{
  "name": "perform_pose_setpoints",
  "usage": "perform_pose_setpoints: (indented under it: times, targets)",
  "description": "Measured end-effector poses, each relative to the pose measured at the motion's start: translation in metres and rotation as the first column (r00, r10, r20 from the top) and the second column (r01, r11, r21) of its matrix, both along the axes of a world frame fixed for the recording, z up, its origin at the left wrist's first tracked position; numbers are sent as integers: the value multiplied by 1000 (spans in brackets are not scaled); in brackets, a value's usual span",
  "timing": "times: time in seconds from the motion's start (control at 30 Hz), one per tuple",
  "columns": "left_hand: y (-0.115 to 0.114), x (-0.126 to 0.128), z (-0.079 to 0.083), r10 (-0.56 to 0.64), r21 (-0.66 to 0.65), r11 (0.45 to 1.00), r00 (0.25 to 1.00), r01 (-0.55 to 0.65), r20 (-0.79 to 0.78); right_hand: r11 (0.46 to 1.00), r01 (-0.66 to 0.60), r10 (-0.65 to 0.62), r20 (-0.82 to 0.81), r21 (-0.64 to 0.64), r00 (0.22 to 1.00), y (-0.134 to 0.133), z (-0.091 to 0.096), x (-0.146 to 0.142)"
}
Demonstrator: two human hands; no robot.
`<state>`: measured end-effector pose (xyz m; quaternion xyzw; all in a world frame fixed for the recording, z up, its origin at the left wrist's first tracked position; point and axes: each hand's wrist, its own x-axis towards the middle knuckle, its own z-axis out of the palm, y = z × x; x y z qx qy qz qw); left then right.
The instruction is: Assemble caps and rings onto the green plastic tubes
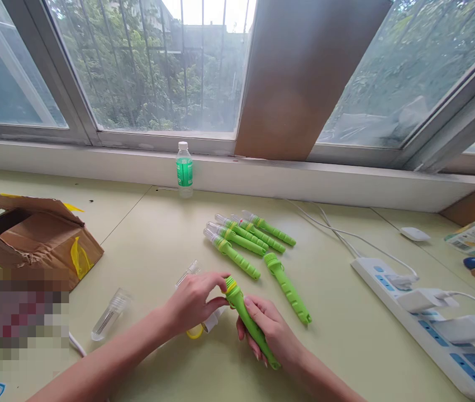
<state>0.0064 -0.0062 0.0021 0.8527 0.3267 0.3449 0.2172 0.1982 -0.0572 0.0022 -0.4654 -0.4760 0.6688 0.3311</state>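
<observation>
My right hand (266, 329) is wrapped around a green plastic tube (258, 340) with a threaded neck, held tilted above the table. At its neck, my left hand (198, 301) pinches with thumb and index finger, where a yellow ring (231, 288) sits below the thread. Another uncapped green tube (290, 290) lies to the right. Beyond my hands several green tubes with clear caps (241, 259) lie side by side. A clear cap (110, 315) rests left of my left forearm, and another clear cap (188, 272) is partly behind my left hand. Under my hands lies a loose yellow ring (195, 333).
An opened cardboard box (53, 240) stands at the left. A bottle with a green label (184, 170) is by the window sill. On the right, a white power strip (413, 318) holds plugs and cables. A small white case (414, 234) lies beyond it.
</observation>
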Motion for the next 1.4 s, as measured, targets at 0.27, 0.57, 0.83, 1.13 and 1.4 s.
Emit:
perform_pose_setpoints:
  times: [0.27,0.57,0.83,1.13,1.4]
  targets:
    - [-1,1,-1,7,33,999,999,-8,36,997,57,-61,63,58,996,-1,-7,-4]
    - [0,0,1,26,65,997,997,-30,70,988,114,-115,-3,99,993,0,-3,-4]
    - [0,1,1,-10,53,999,997,6,81,987,68,-75,46,147,996,1,3,-5]
    - [0,-1,1,31,39,999,998,-33,52,984,19,-32,70,177,997,-3,-2,-7]
    - [-1,1,0,4,38,999,999,-5,36,995,38,-44,64,93,997,-1,-5,-4]
